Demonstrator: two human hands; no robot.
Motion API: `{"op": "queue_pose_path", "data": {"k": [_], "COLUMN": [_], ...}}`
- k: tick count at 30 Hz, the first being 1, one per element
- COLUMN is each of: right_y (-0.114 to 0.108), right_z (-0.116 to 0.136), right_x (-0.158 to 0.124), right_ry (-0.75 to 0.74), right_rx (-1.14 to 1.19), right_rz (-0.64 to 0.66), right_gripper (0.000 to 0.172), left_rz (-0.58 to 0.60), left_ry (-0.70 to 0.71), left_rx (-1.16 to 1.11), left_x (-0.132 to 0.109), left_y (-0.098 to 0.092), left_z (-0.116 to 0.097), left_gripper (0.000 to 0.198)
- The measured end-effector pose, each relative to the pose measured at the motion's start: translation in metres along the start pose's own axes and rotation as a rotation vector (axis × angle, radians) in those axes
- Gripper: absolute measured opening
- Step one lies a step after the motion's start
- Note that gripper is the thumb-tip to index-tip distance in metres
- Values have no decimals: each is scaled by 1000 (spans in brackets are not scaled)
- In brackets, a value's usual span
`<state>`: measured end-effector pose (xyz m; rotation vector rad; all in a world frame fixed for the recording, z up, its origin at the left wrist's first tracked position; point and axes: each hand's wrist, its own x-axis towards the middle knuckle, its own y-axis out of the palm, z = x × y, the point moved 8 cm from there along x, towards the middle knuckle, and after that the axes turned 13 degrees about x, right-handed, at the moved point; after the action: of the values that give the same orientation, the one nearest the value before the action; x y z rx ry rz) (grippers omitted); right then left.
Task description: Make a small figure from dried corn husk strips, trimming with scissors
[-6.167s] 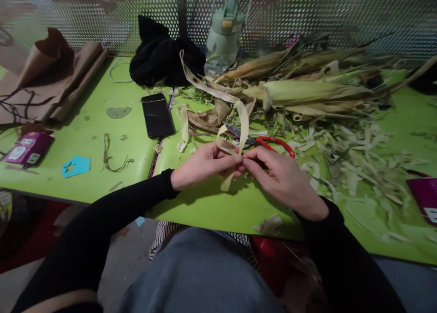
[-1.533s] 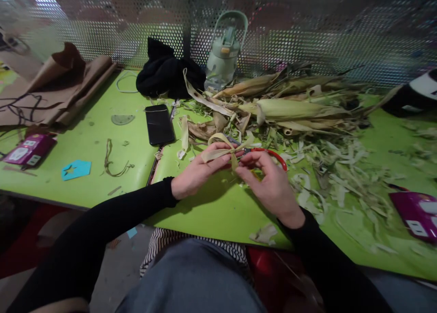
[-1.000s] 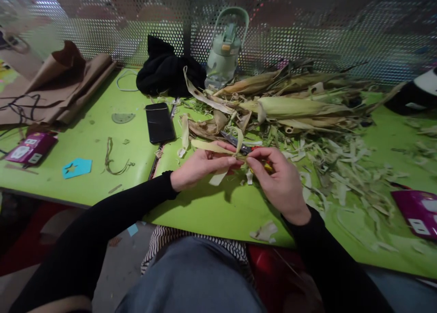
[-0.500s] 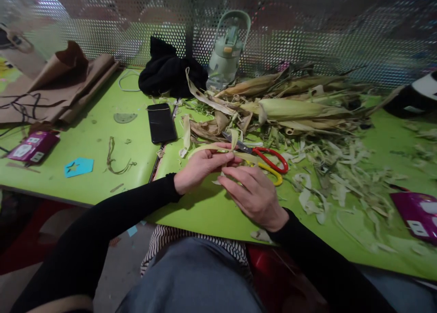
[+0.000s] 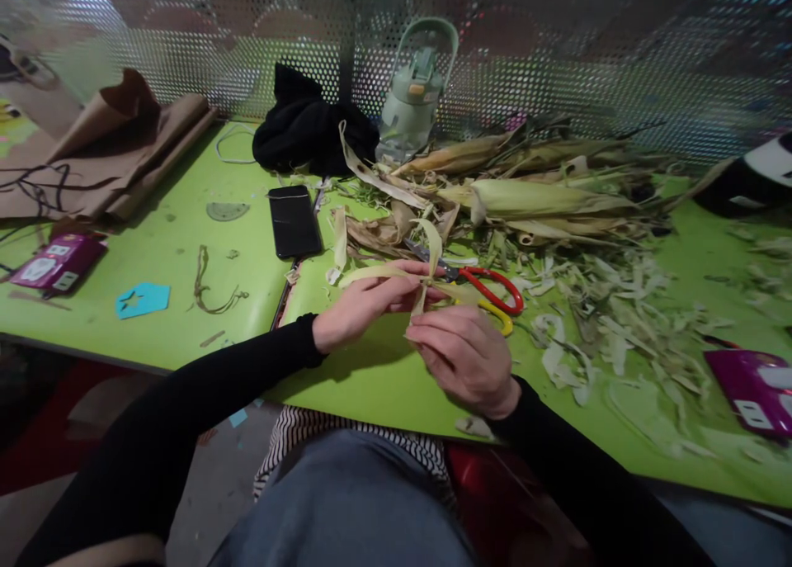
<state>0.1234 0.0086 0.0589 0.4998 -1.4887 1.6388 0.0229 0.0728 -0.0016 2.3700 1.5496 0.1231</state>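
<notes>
We hold crossed husk strips [image 5: 435, 249] between our left hand [image 5: 366, 304], clamped beside the crossing, and right hand [image 5: 467, 354], pinching one lower end.

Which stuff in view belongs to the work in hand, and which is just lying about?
Likely in the work:
- pale husk strips, in the left hand and right hand
- scissors, just behind the hands
- corn husk pile

Apparently just lying about:
- phone
- bottle
- black cloth
- brown paper
- blue tag
</notes>
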Motion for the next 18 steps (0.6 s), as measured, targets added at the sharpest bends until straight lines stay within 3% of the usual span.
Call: {"op": "queue_pose_path", "data": {"k": [4, 9, 11, 15, 18], "right_y": [-6, -12, -15, -29, -30], "right_z": [-4, -11, -17, -39, -58], "right_x": [-1, -1, -4, -18, -29], "right_ry": [2, 84, 163, 396, 606], "right_rx": [13, 68, 116, 261, 297], "right_rz": [-39, -35, -71, -320, -404], "right_gripper": [16, 17, 18, 19, 11], "left_rz": [26, -42, -41, -16, 34], "left_ry": [10, 30, 29, 27, 2], "left_rx": [2, 20, 52, 138, 119], "left_x": [-1, -1, -1, 0, 0], "left_y": [1, -3, -3, -1, 3], "left_z": [0, -2, -2, -2, 2], "left_gripper": [33, 31, 31, 32, 31]}}
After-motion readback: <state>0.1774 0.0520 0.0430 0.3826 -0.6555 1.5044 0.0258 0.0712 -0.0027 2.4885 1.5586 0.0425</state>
